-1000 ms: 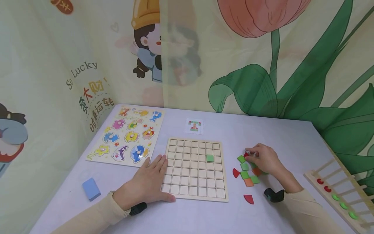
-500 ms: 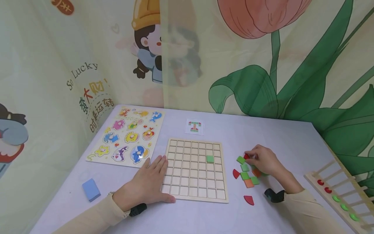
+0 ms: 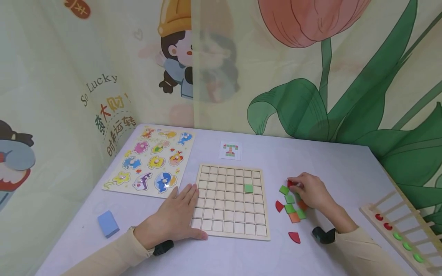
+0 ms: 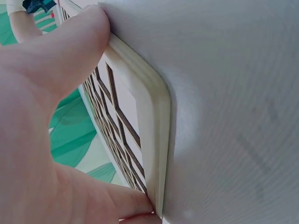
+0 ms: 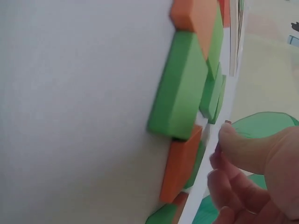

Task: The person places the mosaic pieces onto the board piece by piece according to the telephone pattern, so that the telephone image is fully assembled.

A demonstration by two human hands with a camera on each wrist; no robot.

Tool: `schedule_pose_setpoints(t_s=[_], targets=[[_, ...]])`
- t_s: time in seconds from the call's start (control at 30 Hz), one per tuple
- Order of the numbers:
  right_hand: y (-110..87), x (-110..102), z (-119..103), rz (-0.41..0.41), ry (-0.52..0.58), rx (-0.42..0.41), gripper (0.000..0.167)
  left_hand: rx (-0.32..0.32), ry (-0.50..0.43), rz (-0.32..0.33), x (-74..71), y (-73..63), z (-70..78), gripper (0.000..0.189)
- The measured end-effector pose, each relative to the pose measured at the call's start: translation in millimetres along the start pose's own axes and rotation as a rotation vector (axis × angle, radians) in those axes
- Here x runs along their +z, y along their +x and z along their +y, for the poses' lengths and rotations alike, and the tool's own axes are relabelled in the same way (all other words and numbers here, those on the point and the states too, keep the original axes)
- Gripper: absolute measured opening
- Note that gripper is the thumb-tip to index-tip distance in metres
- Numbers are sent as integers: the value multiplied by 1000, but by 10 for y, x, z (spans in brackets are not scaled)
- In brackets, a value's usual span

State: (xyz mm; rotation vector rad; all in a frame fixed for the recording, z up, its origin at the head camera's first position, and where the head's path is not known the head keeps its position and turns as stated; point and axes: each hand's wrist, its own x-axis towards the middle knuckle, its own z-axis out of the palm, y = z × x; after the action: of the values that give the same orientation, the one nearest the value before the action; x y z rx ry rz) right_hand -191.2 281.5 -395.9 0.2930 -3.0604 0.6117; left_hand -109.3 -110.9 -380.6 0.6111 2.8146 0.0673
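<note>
My left hand (image 3: 172, 218) rests flat along the left edge of a wooden grid board (image 3: 266, 214), its thumb at the front edge; the left wrist view shows thumb and fingers touching the rim at a corner. One green square tile (image 3: 248, 188) sits in a cell at the right of the board. My right hand (image 3: 312, 191) pinches a small red tile (image 3: 290, 183) between thumb and fingertips, over a cluster of loose tiles. A green tile (image 3: 284, 190) and an orange tile (image 3: 294, 217) lie there. Part of the cluster is hidden under the hand.
Behind the board lies a pattern card (image 3: 230, 150). An animal peg puzzle (image 3: 155, 161) is at the left, with a blue block (image 3: 108, 224) before it. Red quarter-round tiles (image 3: 294, 237) lie right of the board. A wooden rack (image 3: 397, 237) with red and green pieces stands far right.
My right hand has shifted slightly left with the red tile between its fingers. The left hand stays in place on the board.
</note>
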Motion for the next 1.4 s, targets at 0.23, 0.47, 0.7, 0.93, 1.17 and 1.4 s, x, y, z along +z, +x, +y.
schedule_pose_setpoints(t_s=[0.23,0.47,0.7,0.93,1.17,1.4], targets=[[96,18,-164,61,83,-123,39,-4,0,-4,0,-3,-3,122],[266,130,-469,22,112,-177,37,-8,9,-14,-11,-2,8,124],[412,264,-736,-76,137,-231,33,-8,27,-14,-50,-9,30,125],[510,331,-862,-154,122,-257,28,-12,14,-15,-37,-14,22,125],[553,347,-918,-188,110,-222,28,-12,13,-19,-35,-18,18,125],[571,349,-937,-231,147,-154,30,-6,23,-23,-14,-3,6,124]])
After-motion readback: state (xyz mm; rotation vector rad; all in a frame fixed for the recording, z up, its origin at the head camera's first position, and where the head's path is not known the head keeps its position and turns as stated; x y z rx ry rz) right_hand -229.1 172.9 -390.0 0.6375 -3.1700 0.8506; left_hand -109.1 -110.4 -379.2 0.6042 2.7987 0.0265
